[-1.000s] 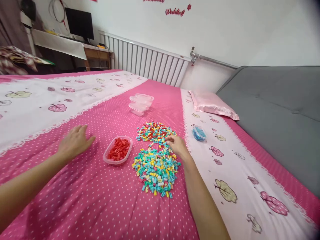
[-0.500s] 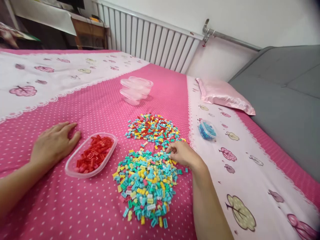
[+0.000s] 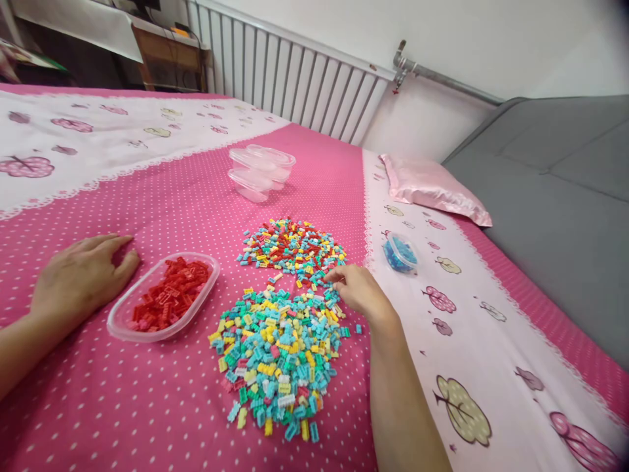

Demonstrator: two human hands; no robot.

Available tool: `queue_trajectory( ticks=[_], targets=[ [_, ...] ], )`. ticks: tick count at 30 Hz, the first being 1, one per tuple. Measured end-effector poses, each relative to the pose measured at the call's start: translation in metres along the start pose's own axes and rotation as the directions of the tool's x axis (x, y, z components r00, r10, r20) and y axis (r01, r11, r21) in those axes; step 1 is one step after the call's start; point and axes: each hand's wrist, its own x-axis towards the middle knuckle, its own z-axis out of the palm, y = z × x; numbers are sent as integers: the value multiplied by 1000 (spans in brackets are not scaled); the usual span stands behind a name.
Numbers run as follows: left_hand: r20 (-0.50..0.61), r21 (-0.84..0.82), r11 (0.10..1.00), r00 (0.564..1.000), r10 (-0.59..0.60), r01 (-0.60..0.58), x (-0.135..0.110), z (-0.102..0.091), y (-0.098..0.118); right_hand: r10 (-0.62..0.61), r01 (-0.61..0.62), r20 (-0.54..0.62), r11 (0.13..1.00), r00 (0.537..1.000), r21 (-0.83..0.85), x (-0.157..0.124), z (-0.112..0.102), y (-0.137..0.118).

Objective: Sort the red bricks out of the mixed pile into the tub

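Two heaps of small plastic bricks lie on the pink dotted bedspread [image 3: 196,196]. The far heap [image 3: 289,246] mixes red, yellow, green and blue; the near heap [image 3: 278,354] is mostly blue, green and yellow. My right hand [image 3: 358,292] rests between them, its fingertips pinched together at the far heap's near edge; what they pinch is too small to name. My left hand [image 3: 81,275] lies flat on the cloth, fingers spread, just left of a clear oval tub [image 3: 122,321] filled with red bricks [image 3: 170,301].
A small clear tub of blue bricks [image 3: 400,252] sits on the white strip to the right. Stacked clear tubs [image 3: 260,172] stand farther back. A pink pillow [image 3: 432,190], grey sofa [image 3: 550,210] and white radiator [image 3: 295,85] border the bed.
The view has tilted down and closer. My right hand slid slightly back toward the far heap's edge; my left hand stays flat beside the red tub.
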Motion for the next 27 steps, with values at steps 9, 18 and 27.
queue_trajectory(
  ticks=[9,18,27],
  targets=[
    [-8,8,1000,1000,-4,4,-1,0,0,78,-76,43,996,996,-50,-5,-8,2],
    [-5,17,1000,1000,-3,4,0,2,-2,122,-122,-11,986,992,-114,7,11,-11],
    [13,-16,1000,1000,-14,14,-2,3,-2,129,-142,-77,972,989,-188,6,20,-9]
  ],
)
